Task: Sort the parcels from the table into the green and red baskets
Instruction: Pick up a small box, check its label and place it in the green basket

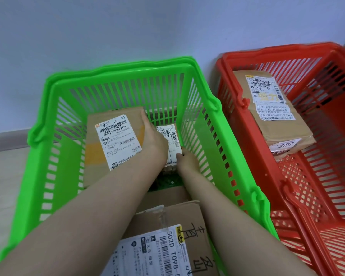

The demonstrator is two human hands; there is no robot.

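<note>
Both my arms reach down into the green basket (205, 120). My left hand (154, 140) lies against the right edge of a labelled cardboard parcel (112, 142) at the basket's far left. My right hand (187, 161) grips the near end of a small narrow parcel (172, 139) wedged between that box and the basket's right wall. A third, larger cardboard parcel (167, 236) lies at the basket's near end, under my forearms. The red basket (317, 176) stands to the right and holds a labelled brown parcel (271, 108) resting on another one.
Both baskets stand on the floor against a pale wall (127, 26). A grey skirting board (6, 140) runs to the left of the green basket. The near half of the red basket shows its bare grid bottom.
</note>
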